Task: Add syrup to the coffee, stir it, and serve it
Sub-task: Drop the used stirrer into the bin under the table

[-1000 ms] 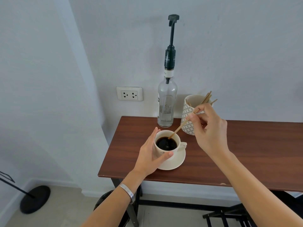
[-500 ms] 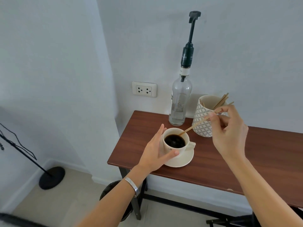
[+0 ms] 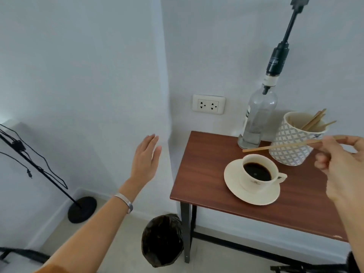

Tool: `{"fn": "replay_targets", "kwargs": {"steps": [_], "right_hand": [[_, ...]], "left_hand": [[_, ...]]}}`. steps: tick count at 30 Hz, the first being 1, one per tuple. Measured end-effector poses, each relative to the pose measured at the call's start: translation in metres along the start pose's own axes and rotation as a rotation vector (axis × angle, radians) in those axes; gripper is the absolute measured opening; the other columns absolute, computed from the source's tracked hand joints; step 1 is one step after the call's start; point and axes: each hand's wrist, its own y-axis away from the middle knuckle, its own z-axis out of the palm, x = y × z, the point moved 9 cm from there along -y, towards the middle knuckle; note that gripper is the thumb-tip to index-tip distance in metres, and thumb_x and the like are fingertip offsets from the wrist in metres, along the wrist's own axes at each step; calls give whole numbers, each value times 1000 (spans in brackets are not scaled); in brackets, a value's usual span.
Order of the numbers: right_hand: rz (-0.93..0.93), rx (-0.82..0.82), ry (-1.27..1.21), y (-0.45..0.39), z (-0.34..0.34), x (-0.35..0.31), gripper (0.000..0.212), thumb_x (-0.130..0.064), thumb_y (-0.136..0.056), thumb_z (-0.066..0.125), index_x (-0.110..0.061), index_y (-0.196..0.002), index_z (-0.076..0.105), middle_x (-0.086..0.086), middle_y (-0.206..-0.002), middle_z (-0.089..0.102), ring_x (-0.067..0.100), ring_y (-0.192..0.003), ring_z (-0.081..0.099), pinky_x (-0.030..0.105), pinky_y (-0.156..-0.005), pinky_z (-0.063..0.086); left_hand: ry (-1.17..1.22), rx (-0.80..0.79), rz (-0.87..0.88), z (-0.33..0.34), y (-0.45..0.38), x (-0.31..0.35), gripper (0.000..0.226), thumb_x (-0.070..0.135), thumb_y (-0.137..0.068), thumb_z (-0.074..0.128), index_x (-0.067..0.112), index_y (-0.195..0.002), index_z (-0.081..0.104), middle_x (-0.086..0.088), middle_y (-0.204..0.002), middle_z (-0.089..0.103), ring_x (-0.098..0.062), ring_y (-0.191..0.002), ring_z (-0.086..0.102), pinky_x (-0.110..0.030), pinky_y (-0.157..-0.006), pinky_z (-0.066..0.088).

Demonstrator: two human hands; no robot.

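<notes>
While stick (image 3: pixel 275 147) hangs clear above cup (image 3: pixel 258 175), I judge next job is binning it: bin (image 3: pixel 162 240) sits on floor left of worktop (image 3: pixel 206 174), so I'd carry stick level, avoiding drips. Cup on saucer (image 3: pixel 234 184), full. Left hand (image 3: pixel 145 160) released, fingers straight, off worktop. Right hand (image 3: pixel 342 164) pinching stick's end.

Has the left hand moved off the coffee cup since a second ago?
Yes. The left hand let go of the coffee cup and now hangs open in the air, left of the table edge, touching nothing.
</notes>
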Motion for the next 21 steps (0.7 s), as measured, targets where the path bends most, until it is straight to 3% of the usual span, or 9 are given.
{"fn": "replay_targets", "kwargs": {"steps": [3, 4, 6, 8, 10, 14, 21], "right_hand": [[-7, -5, -8, 34, 21, 10, 55, -62, -62, 79, -21, -92, 58, -5, -75, 73, 4, -43, 42, 15, -41, 37], [-23, 24, -22, 56, 32, 9, 48, -60, -67, 78, -23, -90, 58, -8, -71, 71, 3, -43, 43, 15, -43, 38], [-15, 33, -56, 102, 76, 12, 15, -38, -87, 68, -30, -81, 57, -9, -67, 72, 3, -43, 45, 16, -48, 43], [26, 73, -28, 141, 118, 30, 18, -23, -93, 62, -30, -78, 59, 1, -77, 76, 8, -48, 49, 22, -55, 47], [50, 91, -29, 180, 149, 50, 16, -18, -94, 62, -26, -80, 60, 11, -84, 76, 12, -54, 53, 24, -57, 50], [106, 224, -4, 248, 181, 109, 13, -15, -95, 60, -19, -82, 59, 8, -83, 78, 14, -60, 69, 20, -59, 58], [-32, 347, 163, 319, 207, 216, 15, 0, -91, 57, -12, -82, 55, -2, -90, 76, 16, -65, 75, 26, -64, 62]], "left_hand": [[-167, -163, 86, 9, -16, -70, 58, 42, -99, 25, 6, -138, 49, -12, -149, 43, -29, -142, 34, -51, -111, 34], [-207, -231, 122, 13, -20, -88, 60, 44, -99, 23, 8, -141, 46, -10, -153, 38, -27, -144, 29, -51, -113, 32], [-289, -349, 223, 22, -31, -118, 62, 46, -98, 18, 12, -146, 38, -5, -160, 25, -24, -148, 19, -51, -116, 26], [-396, -412, 362, 29, -42, -137, 59, 44, -99, 18, 15, -149, 32, -4, -163, 13, -25, -150, 11, -52, -117, 24], [-491, -428, 481, 34, -52, -152, 55, 39, -101, 24, 17, -151, 27, -6, -163, 6, -28, -150, 6, -54, -115, 22], [-549, -402, 593, 47, -63, -174, 63, 36, -100, 40, 16, -154, 16, -4, -164, 3, -27, -150, 2, -59, -116, 15], [-560, -314, 707, 70, -77, -192, 73, 53, -99, 32, 13, -154, 8, -1, -163, 3, -25, -150, 4, -66, -112, 4]]}}
